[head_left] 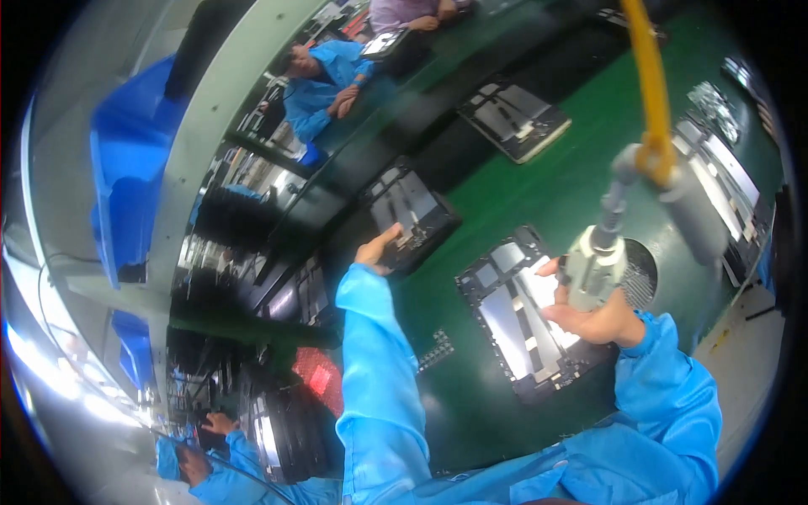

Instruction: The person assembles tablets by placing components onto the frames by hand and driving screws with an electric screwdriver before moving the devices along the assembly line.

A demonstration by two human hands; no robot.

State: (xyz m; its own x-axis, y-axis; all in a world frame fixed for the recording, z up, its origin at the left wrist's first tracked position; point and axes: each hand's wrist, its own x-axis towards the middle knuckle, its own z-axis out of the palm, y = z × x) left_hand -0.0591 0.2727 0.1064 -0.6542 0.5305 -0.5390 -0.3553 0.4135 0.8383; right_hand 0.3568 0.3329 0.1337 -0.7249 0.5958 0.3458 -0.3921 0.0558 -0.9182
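Note:
At the left side of the green bench my left hand (380, 250) grips the near edge of an opened tablet (407, 202), thumb on top. My right hand (599, 320) is closed around a pale powered screwdriver (592, 273), which hangs upright from a jointed fitting. Under that tool and hand lies another opened tablet (510, 324), its silvery battery cells and dark boards showing. The screwdriver's tip is hidden behind my fingers. Beside the right hand sits a round dish (642, 252) of small metal pieces, probably screws.
Another opened tablet (515, 122) lies farther back, and more opened tablets (715, 181) are at the right edge. A yellow strap (650, 76) hangs above the bench. Red bubble wrap (318, 379) and a stack of dark panels (290, 429) stand left. Co-workers (324, 88) sit beyond.

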